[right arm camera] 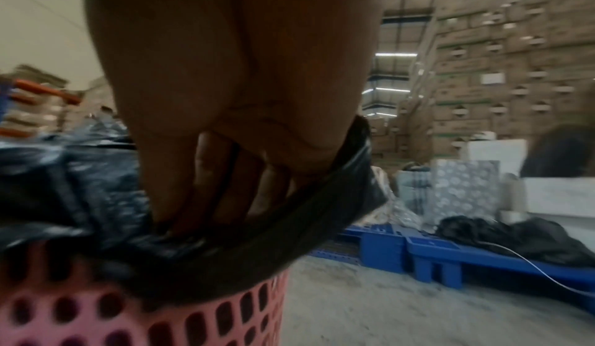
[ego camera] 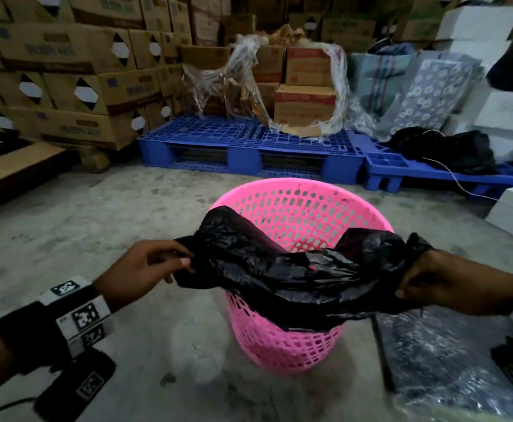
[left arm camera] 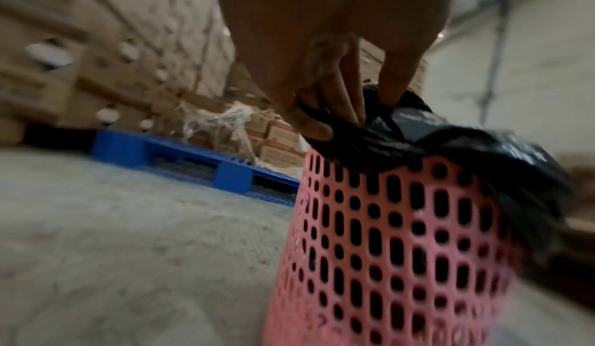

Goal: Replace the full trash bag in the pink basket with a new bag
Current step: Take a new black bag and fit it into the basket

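A pink perforated basket (ego camera: 298, 208) stands on the concrete floor in front of me. A black trash bag (ego camera: 295, 275) is stretched across its near rim, its mouth drooping inside. My left hand (ego camera: 151, 269) pinches the bag's left edge just left of the basket. On the other side, my right hand (ego camera: 444, 284) grips the right edge. In the left wrist view the fingers (left arm camera: 322, 112) curl round the black plastic (left arm camera: 450, 148) above the basket wall (left arm camera: 386, 249). In the right wrist view the fingers (right arm camera: 206, 186) hook inside the bag's hem (right arm camera: 306, 224) over the basket (right arm camera: 128, 313).
Blue plastic pallets (ego camera: 249, 147) lie behind the basket, carrying red-printed cartons in torn wrap (ego camera: 304, 102). Stacked cardboard boxes (ego camera: 66, 71) fill the left. Another black bag (ego camera: 450, 150) rests on the right pallet. A shiny dark sheet (ego camera: 447, 360) lies on the floor at right.
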The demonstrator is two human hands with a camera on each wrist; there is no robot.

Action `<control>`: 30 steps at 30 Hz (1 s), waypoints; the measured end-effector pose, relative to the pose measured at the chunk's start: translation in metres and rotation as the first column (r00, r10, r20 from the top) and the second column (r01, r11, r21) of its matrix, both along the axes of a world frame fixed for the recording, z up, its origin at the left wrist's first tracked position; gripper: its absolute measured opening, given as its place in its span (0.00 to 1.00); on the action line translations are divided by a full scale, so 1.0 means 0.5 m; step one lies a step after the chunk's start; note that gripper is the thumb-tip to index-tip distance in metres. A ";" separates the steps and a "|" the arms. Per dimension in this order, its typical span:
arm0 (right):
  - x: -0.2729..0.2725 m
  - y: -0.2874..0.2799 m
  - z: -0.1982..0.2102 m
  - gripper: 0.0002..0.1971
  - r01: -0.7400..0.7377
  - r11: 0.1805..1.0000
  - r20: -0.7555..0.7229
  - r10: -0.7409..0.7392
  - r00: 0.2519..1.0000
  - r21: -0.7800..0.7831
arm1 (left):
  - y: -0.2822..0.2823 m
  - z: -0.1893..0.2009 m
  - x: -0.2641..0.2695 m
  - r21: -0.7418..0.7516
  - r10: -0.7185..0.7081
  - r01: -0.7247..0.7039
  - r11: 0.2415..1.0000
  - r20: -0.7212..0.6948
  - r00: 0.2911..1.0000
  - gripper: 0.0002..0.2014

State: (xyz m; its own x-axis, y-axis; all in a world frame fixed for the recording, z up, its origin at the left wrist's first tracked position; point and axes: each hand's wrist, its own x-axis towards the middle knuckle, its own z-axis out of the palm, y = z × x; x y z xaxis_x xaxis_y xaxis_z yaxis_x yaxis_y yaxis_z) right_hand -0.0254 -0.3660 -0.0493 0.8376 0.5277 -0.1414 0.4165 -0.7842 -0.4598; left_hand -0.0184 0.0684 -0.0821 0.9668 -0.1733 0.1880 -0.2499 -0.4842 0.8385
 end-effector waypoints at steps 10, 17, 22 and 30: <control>0.048 -0.020 0.043 0.35 0.544 0.660 -0.364 -0.405 0.839 0.518 | -0.027 0.043 0.060 0.154 0.173 -0.191 0.969 0.123 0.977 0.10; 0.069 0.005 0.031 0.14 0.397 0.759 0.012 -0.470 0.882 0.516 | -0.043 0.057 0.097 0.333 0.056 -0.180 0.926 0.350 0.935 0.20; 0.100 0.002 0.005 0.16 0.369 0.888 0.275 -0.440 0.855 0.273 | -0.049 0.046 0.146 0.396 0.172 -0.253 0.883 0.229 0.958 0.14; 0.152 0.021 -0.012 0.23 0.406 0.823 -0.018 -0.435 0.900 0.398 | -0.061 0.020 0.237 0.135 0.329 -0.321 0.937 -0.034 0.944 0.07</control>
